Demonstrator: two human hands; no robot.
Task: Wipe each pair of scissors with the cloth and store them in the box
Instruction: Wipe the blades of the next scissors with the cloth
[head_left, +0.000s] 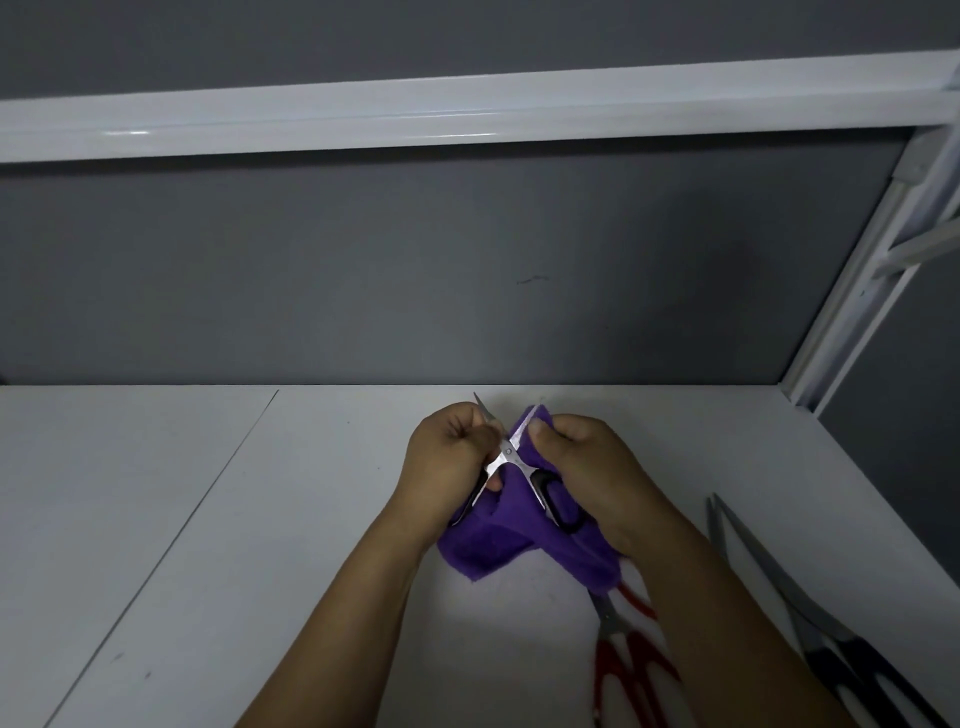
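Grip: left hand clasps scissors; right hand pinches cloth round blade.
Hidden: red scissors under forearm; black pair cut off right.

Both your forearms run up from the bottom edge of the frame and converge at centre, hands almost touching. Your left hand is curled tight round one half of the open scissors, back of the hand up. Your right hand, thumb on top, pinches the cloth over the other blade.
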